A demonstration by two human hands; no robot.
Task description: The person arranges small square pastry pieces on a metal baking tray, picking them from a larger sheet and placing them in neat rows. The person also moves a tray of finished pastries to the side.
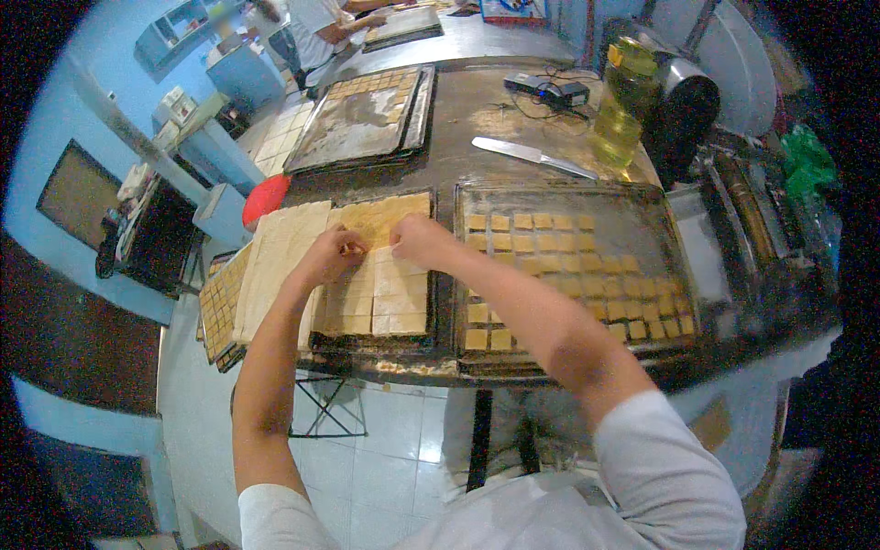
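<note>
Scored sheets of pale dough [402,302] lie on a dark baking tray in front of me. Over the dough is my left hand [337,251], its fingers curled around what looks like a small piece of dough. My right hand [417,240] touches the edge of the cut dough, fingertips bent down; whether it pinches a piece is hidden. A wider pale layered sheet [275,268] lies to the left of the dough. At the right, a metal baking tray [625,213] bears rows of small square dough pieces [543,243], partly behind my right forearm.
A long spatula or blunt knife [512,149] lies beyond the right tray, near a bottle of yellow liquid [622,110] and a black device with cables [546,89]. Stacked trays [344,137] stand at the back left. Another person's arm [350,29] is at the far table.
</note>
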